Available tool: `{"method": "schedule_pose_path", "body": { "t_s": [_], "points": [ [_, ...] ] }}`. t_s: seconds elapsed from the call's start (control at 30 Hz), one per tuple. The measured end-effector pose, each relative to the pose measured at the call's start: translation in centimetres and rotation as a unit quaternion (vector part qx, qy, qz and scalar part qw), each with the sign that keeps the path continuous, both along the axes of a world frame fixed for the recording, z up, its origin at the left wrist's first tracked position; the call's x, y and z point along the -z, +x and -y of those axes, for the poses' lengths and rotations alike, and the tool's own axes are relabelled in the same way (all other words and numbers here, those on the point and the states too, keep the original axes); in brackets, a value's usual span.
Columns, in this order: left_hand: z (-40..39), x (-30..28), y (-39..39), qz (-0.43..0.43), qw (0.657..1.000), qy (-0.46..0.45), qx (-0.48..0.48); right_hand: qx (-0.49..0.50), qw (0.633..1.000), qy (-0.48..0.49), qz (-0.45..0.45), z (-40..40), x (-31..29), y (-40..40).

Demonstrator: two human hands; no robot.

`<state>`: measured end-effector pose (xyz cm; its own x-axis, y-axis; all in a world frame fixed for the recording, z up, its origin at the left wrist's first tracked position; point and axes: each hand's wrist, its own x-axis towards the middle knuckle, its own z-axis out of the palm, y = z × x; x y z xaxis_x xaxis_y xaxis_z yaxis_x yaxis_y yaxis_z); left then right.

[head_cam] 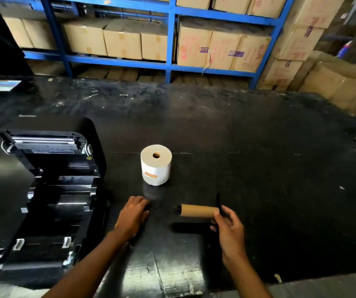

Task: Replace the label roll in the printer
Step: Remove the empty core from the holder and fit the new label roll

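White label roll, brown cardboard core — black table, blue shelving.

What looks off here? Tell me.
Little stands out. The printer is open with no roll inside; the new label roll stands on end. The right hand holds the empty core. The tabletop is scuffed.

Glossy black plastic printer, matt white paper roll, brown cardboard core.
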<state>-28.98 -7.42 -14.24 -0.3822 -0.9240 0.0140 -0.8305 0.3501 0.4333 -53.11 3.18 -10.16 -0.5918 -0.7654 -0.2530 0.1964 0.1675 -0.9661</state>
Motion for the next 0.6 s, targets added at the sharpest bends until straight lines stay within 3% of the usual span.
{"method": "schedule_pose_path", "body": {
  "t_s": [0.1,0.2,0.3,0.47,0.6],
  "points": [
    [-1.1,-1.1,-1.4,-0.136,0.989,-0.005,-0.064,-0.027,0.999,0.012,-0.015,0.1,0.5,0.2],
    [-3.0,-3.1,-3.5,-0.290,0.939,0.169,-0.069,-0.058,0.998,0.008,-0.019,0.7,1.0,0.9],
    [-4.2,-3.8,-3.9,-0.322,0.923,0.204,-0.055,-0.090,0.996,-0.004,-0.013,1.3,1.3,1.3],
    [-2.7,-4.8,0.4,-0.391,0.893,0.168,-0.144,-0.036,0.999,-0.004,-0.040,2.7,1.8,-2.4],
    [-1.8,-3.1,2.2,-0.359,0.903,0.110,-0.209,-0.088,0.991,0.029,-0.098,2.6,3.2,-3.5]
  ]
}}
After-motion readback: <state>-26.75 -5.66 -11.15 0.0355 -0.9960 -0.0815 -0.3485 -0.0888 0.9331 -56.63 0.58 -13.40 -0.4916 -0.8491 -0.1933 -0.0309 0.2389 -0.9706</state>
